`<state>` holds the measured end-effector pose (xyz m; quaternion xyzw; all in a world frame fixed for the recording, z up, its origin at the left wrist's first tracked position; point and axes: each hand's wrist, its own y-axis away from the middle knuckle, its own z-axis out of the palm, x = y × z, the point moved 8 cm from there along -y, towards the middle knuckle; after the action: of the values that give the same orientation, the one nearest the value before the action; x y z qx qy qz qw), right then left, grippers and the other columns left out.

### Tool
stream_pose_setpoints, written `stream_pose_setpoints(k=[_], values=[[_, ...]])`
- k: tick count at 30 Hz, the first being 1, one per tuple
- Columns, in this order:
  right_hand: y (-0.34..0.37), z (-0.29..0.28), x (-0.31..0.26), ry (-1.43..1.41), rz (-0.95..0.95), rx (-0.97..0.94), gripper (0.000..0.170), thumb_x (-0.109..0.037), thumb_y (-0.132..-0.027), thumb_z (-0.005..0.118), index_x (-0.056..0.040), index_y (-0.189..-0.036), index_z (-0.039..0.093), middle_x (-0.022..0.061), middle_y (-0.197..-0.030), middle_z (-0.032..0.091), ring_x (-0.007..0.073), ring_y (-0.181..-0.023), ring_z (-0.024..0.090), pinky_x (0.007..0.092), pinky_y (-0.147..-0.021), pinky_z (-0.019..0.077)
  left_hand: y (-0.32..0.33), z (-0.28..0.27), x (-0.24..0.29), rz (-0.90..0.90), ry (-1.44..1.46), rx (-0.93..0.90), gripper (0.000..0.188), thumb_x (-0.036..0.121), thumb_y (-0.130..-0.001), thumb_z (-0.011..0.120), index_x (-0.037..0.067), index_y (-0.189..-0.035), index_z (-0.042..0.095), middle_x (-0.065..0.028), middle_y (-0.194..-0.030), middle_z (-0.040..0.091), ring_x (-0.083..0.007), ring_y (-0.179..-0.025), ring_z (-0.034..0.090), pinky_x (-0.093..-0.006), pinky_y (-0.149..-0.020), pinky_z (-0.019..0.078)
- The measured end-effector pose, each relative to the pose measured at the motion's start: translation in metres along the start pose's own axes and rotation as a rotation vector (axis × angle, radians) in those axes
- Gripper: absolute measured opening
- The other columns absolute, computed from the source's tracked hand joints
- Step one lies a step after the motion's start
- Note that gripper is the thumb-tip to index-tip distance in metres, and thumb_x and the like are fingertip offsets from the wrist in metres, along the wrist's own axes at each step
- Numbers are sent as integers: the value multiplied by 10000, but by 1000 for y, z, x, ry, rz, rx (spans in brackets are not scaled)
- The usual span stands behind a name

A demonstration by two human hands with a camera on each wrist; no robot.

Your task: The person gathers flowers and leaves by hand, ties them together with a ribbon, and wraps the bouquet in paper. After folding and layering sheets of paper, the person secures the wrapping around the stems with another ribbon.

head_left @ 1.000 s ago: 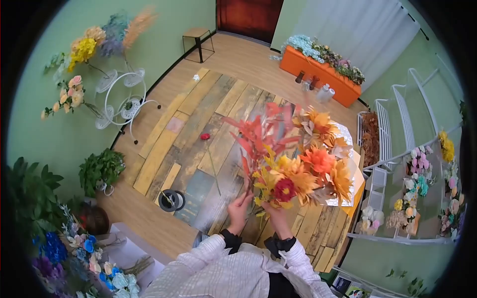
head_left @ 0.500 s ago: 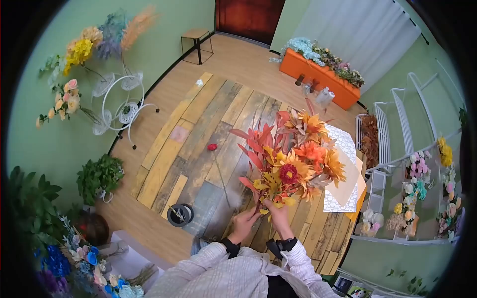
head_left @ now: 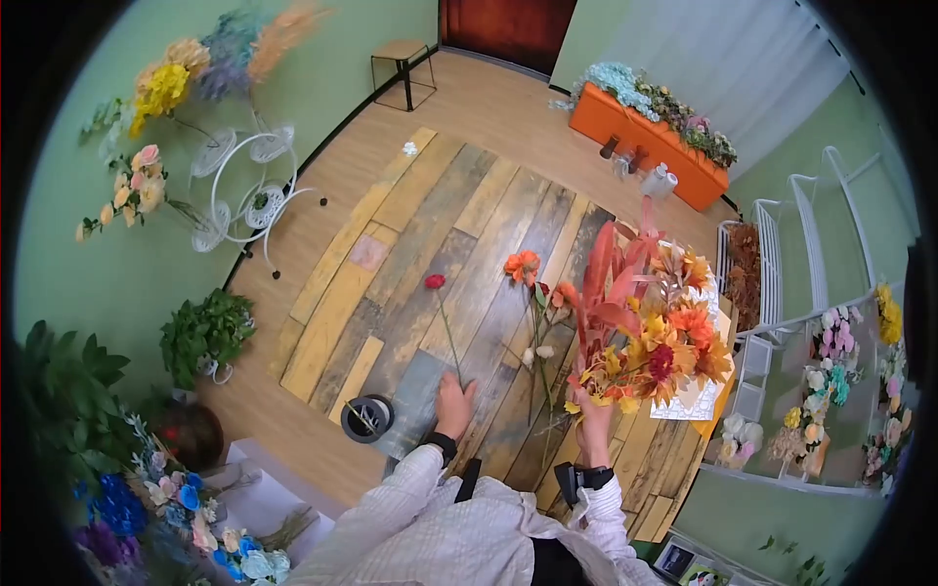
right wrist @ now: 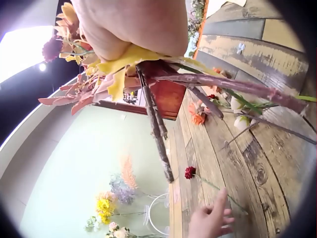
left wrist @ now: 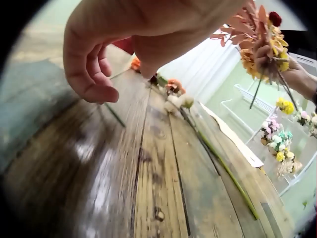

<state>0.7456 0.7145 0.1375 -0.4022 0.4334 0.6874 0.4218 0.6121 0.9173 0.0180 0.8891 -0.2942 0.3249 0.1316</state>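
My right hand [head_left: 593,422] grips the stems of a bouquet of orange, yellow and red leaves and flowers [head_left: 625,322]; in the right wrist view brown stems [right wrist: 156,124] stick out below that hand [right wrist: 138,25]. A single red flower [head_left: 435,281] lies on the wooden table [head_left: 391,234]. Over the lower end of its stem is my left hand [head_left: 452,405], its fingers loosely bent in the left wrist view, the green stem [left wrist: 115,115] just beyond the fingertips. Orange flowers [head_left: 521,266] and small white ones [head_left: 544,352] lie between the hands.
A dark round roll [head_left: 367,419] sits left of my left hand. White patterned paper [head_left: 684,402] lies under the bouquet at the right. White racks with flowers [head_left: 838,337] stand beyond the table's right edge, potted greenery [head_left: 205,337] at the left.
My hands, together at the bouquet before, have parted. The left let go and moved left to the red flower's stem; the right carried the bouquet right, uncovering the orange and white flowers.
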Motion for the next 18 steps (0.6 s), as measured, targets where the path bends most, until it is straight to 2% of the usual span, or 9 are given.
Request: stream_pose_setpoints(k=[2, 5, 7, 9, 10, 12, 14, 16, 18], values=[[-1, -20, 8, -34, 1, 57, 233, 24, -720, 545, -64, -900, 426, -5, -791, 471, 85, -663, 469, 210, -580, 380, -2, 25, -24, 9, -8, 18, 231, 191, -716, 593, 14, -791, 465, -160, -663, 538, -328, -662, 537, -392, -567, 423], [-5, -26, 8, -106, -33, -64, 259, 51, -707, 544, -54, -916, 432, -6, -799, 471, 86, -677, 471, 214, -603, 391, -9, 33, -36, 13, 42, -47, 199, 144, -719, 582, 5, -813, 475, -166, -676, 549, -324, -641, 546, -374, -560, 431], [4, -36, 11, -27, 43, 94, 294, 53, -691, 555, -40, -944, 437, -1, -827, 475, 94, -706, 483, 216, -624, 401, -10, 36, -31, 18, 84, -148, 178, 111, -723, 574, 2, -827, 479, -170, -682, 553, -308, -626, 555, -348, -557, 440], [9, -33, 7, -17, 57, 97, 299, 55, -689, 554, -35, -950, 438, 2, -832, 478, 97, -719, 488, 215, -628, 403, -12, 33, -32, -150, 491, -148, 127, 47, -743, 544, -9, -839, 482, -135, -673, 561, -222, -618, 577, -282, -570, 452], [12, -32, 7, -4, 67, 90, 304, 56, -687, 554, -30, -955, 439, 5, -838, 481, 99, -732, 493, 213, -631, 405, -10, 24, -14, -145, 482, -168, 127, 47, -743, 544, -9, -839, 482, -135, -673, 561, -222, -618, 577, -282, -570, 452], [14, -41, 17, -31, 55, 107, 306, 56, -689, 554, -32, -957, 436, 4, -842, 481, 98, -733, 496, 215, -629, 407, 8, 9, 44, -163, 1037, -298, 78, 19, -767, 517, -19, -822, 476, -79, -691, 554, -130, -635, 568, -235, -574, 453], [8, -45, 25, -57, 22, 108, 308, 57, -690, 554, -33, -959, 434, 4, -847, 482, 98, -735, 498, 217, -626, 409, 32, 11, 82, -119, 1059, -370, 70, 12, -774, 505, -20, -828, 474, -63, -712, 552, -116, -633, 560, -233, -568, 454], [5, -51, 30, -19, -38, 217, 347, 49, -711, 536, 13, -1040, 433, 34, -948, 514, 125, -822, 514, 253, -745, 403, 51, 13, 112, -75, 1079, -434, 62, 5, -781, 493, -21, -834, 472, -46, -733, 549, -102, -631, 553, -232, -561, 454], [4, -45, 31, -66, -12, 214, 342, 14, -719, 557, 12, -1041, 441, 22, -947, 519, 107, -833, 505, 237, -745, 391, 64, 5, 139, 153, 937, -462, 80, 11, -782, 495, 9, -861, 479, -43, -786, 552, -96, -624, 545, -213, -550, 445]])
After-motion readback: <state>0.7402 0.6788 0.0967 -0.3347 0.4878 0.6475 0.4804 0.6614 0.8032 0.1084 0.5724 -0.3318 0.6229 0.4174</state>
